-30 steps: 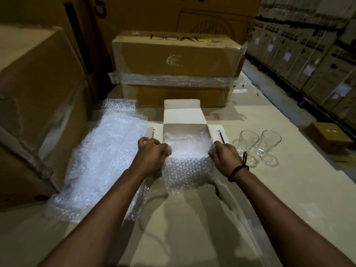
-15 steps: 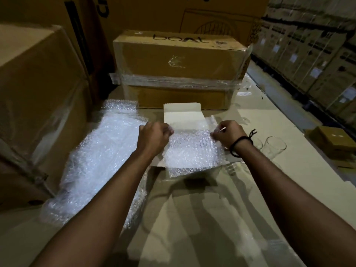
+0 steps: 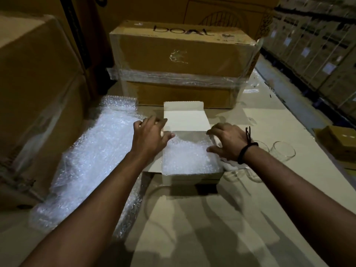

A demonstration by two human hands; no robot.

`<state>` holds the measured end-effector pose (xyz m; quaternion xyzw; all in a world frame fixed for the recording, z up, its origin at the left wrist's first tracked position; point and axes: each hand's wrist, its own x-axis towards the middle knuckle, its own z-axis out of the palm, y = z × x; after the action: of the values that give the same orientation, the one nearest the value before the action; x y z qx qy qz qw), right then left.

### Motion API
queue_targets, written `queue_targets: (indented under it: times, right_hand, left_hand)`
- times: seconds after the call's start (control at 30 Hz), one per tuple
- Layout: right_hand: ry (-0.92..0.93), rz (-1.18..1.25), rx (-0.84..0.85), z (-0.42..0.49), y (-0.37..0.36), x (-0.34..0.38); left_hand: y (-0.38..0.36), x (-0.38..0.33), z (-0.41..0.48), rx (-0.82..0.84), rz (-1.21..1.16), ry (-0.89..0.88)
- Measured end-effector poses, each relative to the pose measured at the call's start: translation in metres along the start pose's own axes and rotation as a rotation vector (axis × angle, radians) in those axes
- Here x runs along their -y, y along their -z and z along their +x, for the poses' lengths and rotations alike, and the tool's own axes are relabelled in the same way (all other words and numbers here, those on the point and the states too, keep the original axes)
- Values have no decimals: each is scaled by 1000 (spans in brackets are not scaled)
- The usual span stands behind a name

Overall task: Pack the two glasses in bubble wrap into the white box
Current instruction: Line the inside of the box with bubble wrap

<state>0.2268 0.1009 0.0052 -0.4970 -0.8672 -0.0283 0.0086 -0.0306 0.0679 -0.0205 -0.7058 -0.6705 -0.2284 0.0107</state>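
The brown carton (image 3: 183,54) at the far side of the work surface bears one legible marking on its top face: the word "DOAL" (image 3: 180,31) in black letters (hand-drawn in appearance). The large carton (image 3: 154,8) behind it shows fragments of black print at the upper frame edge, cut off and unreadable. The white labels (image 3: 327,67) on the stacked cartons (image 3: 317,54) at right are too small to read.

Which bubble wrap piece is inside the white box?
The small bubble wrap sheet lining the open white box. The large bubble wrap pile lies left of the box, outside it.
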Motion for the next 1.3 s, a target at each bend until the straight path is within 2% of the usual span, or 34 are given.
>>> queue_targets:
  times: [0.07,0.17,0.3,0.4,0.53,0.67,0.83,1.07,1.2,1.3]
  right_hand:
    - [139,-73,120,-6,0,-2]
    - [193,-148,308,-3,-9,1]
    - [238,-325,391,13,-17,10]
    - [192,-428,463,22,-25,18]
    - [148,-397,481,23,-20,16]
    - [146,-370,456,20,-14,19]
    - [55,-487,552,23,-30,29]
    - [65,-372,466,21,-14,21]
    - [111,-528,603,19,-16,20]
    - [121,-650,626,22,-26,23]
  left_hand:
    - [9,-1,-10,140,-10,-123]
    - [7,-7,-19,446,219,-278]
    - [-9,-19,-11,612,505,-324]
    - [-19,-28,-5,633,606,-305]
    - [-18,-33,1,590,609,-328]
    - [-16,-33,1,631,646,-330]
    - [-37,-44,-1,642,754,-354]
    - [-20,-35,1,594,659,-316]
    - [-18,-32,-4,693,789,-317]
    - [-28,-35,-4,751,868,-306]
